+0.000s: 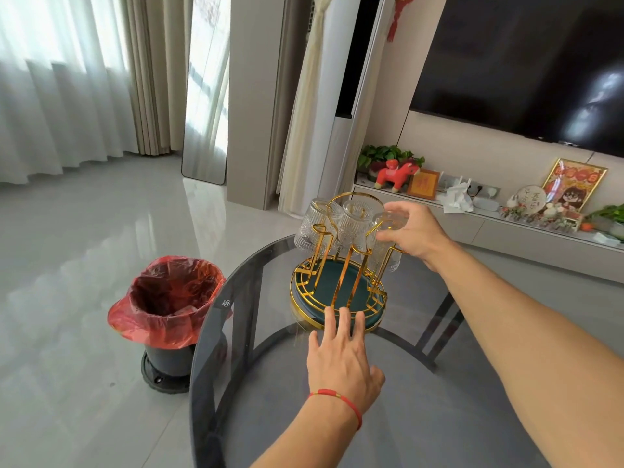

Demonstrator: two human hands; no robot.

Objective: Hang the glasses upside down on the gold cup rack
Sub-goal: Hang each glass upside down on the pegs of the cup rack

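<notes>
The gold cup rack with a dark green round tray base stands on the round smoked-glass table. Two ribbed clear glasses hang upside down on its prongs: one at the left, one in the middle. A third ribbed glass sits upside down at the rack's right side, and my right hand grips its upturned base from above. My left hand lies flat on the table, fingers spread, fingertips touching the near rim of the tray.
A black bin lined with a red bag stands on the tiled floor left of the table. Behind it are a low TV shelf with ornaments, a dark screen, and curtains at the left.
</notes>
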